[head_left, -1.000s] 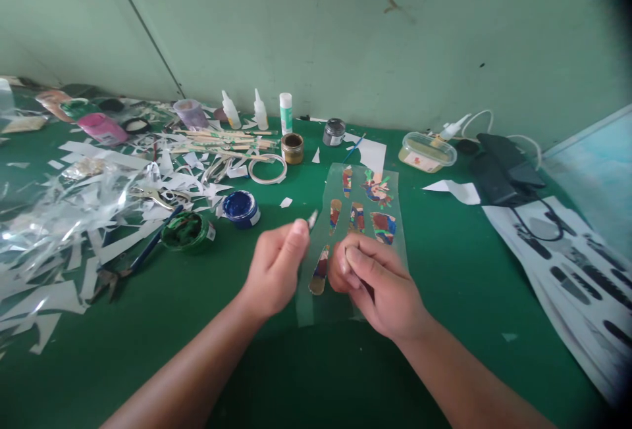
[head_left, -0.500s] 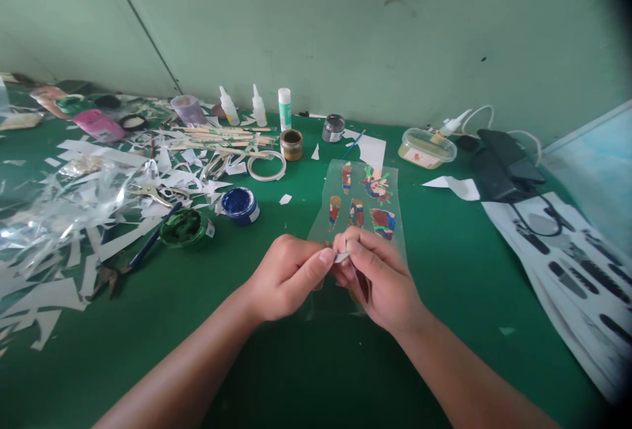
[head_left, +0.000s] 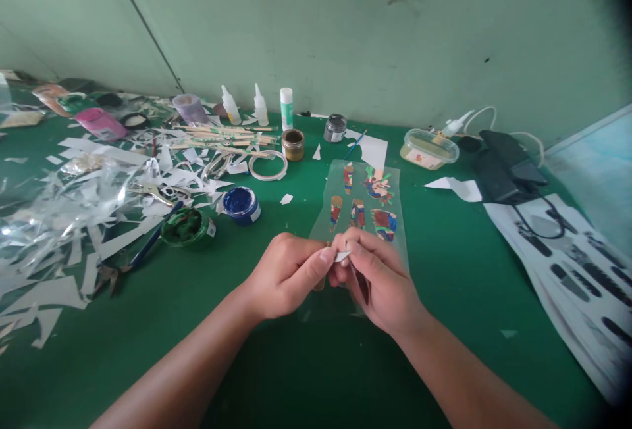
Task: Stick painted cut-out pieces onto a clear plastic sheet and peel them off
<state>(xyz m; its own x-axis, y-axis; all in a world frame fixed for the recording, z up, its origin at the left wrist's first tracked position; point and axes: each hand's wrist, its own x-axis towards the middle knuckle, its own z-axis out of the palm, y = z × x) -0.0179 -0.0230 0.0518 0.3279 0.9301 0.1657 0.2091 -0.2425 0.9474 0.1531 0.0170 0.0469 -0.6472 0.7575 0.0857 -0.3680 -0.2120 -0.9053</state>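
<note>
My left hand [head_left: 291,277] and my right hand [head_left: 380,281] meet over the lower part of a clear plastic sheet [head_left: 318,218]. Both are closed, thumbs and fingers pinching a small white piece [head_left: 342,256] that looks like paper or film. A dark reddish-brown piece [head_left: 361,284] shows under my right fingers; how it joins the white piece is hidden. Several colourful painted cut-outs lie on the sheet beyond my hands, among them a spiky green and red one [head_left: 378,185] and a brown and blue one [head_left: 384,224].
Open jars of blue paint [head_left: 241,205] and green paint [head_left: 186,226] stand left of my hands. White paper scraps [head_left: 49,294], pliers [head_left: 111,277] and wooden sticks [head_left: 222,134] crowd the left side. A plastic tub [head_left: 428,151], a black device [head_left: 508,166] and printed sheets [head_left: 567,284] are at right.
Both hands keep their pinch on the small white piece, which appears slightly turned. The whole view has shifted very slightly.
</note>
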